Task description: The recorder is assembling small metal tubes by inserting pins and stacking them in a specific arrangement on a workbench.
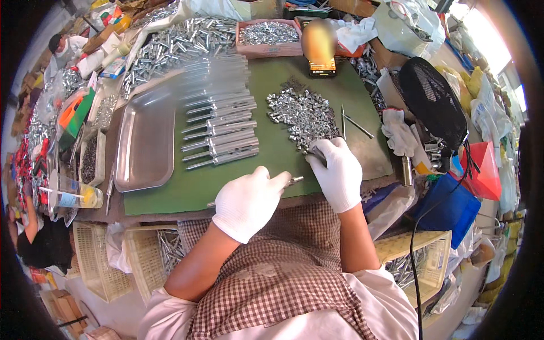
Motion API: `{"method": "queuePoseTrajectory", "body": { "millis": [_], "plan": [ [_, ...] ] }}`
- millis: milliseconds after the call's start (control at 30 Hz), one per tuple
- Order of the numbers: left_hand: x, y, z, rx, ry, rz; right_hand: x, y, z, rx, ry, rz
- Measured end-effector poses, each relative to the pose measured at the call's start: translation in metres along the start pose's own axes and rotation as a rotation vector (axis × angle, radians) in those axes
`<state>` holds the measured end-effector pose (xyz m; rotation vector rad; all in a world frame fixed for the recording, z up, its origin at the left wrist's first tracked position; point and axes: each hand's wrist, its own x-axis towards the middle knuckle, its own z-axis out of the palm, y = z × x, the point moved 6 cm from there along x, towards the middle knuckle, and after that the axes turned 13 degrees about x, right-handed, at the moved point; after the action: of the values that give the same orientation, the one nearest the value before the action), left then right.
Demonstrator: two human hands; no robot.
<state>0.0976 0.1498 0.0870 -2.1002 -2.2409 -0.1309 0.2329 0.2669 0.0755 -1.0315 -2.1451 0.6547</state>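
My left hand, in a white knit glove, is closed round a slim metal rod assembly. Its silvery end sticks out past the fingertips toward the right, and a thin end shows behind the wrist. My right hand, gloved likewise, rests at the near edge of a heap of small silvery metal sleeves. Its thumb and fingers are pinched at a small dark piece too hidden to name. Left of the heap, a row of similar metal rod assemblies lies on the green mat; the far ones are blurred.
A shallow steel tray stands at the left. Two thin rods lie right of the heap. Behind are a pink box of small parts, a lit phone and many loose metal tubes. A black mesh fan stands at right.
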Motion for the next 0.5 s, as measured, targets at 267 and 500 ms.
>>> {"method": "queuePoseTrajectory", "body": {
  "millis": [267,500],
  "plan": [
    [0.004,-0.003,0.001,0.000,-0.050,-0.015,-0.009,-0.011,-0.005,0.133,-0.074,-0.057],
    [0.007,-0.004,-0.002,-0.043,-0.069,-0.015,-0.022,-0.021,0.000,0.319,-0.192,-0.104]
  ]
}}
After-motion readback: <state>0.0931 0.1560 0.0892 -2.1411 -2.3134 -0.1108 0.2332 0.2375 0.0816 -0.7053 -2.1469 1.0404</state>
